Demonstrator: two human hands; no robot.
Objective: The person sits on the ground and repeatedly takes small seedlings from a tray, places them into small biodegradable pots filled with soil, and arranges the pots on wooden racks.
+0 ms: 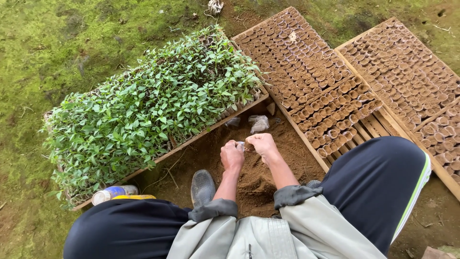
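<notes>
Left hand (pixel 232 156) and right hand (pixel 261 144) together pinch a small clear plastic bag (pixel 241 144) above the soil heap (pixel 254 180) between the knees; being so thin, it could slip or fold shut and spill soil. The bag looks limp, crumpled, mostly hidden by the fingers

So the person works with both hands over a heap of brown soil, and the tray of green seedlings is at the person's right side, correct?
Not quite. The head view shows both hands, left and right, over the heap of brown soil, but the tray of green seedlings lies at the person's left side. At the right are trays of small soil-filled pots.
</notes>
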